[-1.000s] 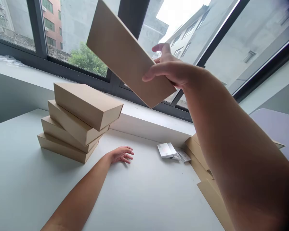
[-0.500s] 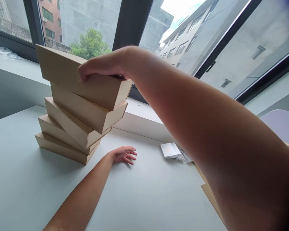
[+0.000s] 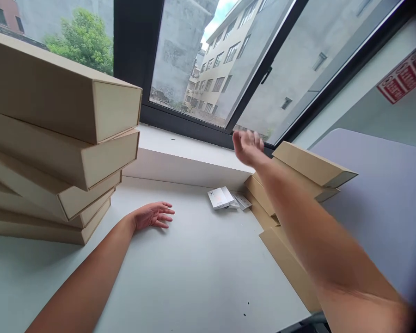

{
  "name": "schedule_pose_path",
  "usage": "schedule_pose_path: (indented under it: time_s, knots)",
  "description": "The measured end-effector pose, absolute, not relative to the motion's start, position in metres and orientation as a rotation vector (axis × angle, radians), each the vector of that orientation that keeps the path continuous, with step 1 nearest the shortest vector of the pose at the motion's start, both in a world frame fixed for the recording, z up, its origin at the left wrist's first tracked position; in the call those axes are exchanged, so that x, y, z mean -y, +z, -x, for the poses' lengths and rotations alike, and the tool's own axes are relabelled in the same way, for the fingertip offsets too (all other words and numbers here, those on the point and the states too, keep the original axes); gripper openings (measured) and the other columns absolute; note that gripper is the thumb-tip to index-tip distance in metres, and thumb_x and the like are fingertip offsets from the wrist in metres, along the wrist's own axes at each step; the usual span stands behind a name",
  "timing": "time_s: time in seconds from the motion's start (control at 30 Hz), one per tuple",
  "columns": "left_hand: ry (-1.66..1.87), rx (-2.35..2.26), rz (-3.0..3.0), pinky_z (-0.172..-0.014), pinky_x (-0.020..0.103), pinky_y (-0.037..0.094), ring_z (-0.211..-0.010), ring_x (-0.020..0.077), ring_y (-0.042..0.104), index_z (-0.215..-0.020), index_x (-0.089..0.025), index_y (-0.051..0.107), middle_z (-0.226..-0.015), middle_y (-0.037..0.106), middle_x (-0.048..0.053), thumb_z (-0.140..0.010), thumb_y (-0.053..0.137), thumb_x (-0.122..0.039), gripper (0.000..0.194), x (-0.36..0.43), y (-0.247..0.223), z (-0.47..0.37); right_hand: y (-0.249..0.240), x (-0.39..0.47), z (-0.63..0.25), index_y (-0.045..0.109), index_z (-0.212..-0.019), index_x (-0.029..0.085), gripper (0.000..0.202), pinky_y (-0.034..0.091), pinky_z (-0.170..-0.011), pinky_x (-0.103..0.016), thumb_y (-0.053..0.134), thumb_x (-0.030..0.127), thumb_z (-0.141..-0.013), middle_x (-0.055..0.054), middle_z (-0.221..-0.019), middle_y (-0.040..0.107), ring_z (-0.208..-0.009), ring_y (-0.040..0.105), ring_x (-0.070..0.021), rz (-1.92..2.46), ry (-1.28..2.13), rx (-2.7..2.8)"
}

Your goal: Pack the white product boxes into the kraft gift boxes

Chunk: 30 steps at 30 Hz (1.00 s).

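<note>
My left hand rests on the white table, its fingers spread and nothing in them. To its left rises a stack of several brown cardboard boxes, turned at uneven angles to one another. My right hand is up in the air near the window sill, empty, with loosely bent, slightly blurred fingers. It is apart from the stack and nearest to more brown boxes piled on the right. My right forearm hides part of that pile.
Small white boxes lie at the table's back edge. Behind them run a white sill and dark-framed windows. A flat brown cardboard piece lies along the right edge, and a pale lilac panel stands beyond it.
My right hand has left the top box of the left stack and swung right. The view has turned right, bringing the right-hand boxes into sight. My left hand stays spread on the table.
</note>
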<state>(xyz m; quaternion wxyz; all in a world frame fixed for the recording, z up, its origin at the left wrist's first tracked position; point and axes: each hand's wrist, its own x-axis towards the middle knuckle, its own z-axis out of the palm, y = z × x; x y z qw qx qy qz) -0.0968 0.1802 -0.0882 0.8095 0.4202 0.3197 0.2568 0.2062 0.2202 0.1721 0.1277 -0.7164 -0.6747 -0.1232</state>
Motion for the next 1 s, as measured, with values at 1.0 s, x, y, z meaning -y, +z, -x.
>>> schedule_pose_path:
  time_s: [1.0]
  knots:
    - [0.687, -0.811, -0.866, -0.090, 0.045, 0.062, -0.120, 0.0308, 0.064, -0.118, -0.020, 0.064, -0.139, 0.058, 0.016, -0.082, 0.071, -0.042, 0.043, -0.175, -0.073, 0.086, -0.111, -0.132, -0.243, 0.048, -0.147, 0.029, 0.076, 0.025, -0.119, -0.053, 0.058, 0.071, -0.084, -0.007, -0.159, 0.036, -0.145, 0.032, -0.0338, 1.853, 0.154, 2.003]
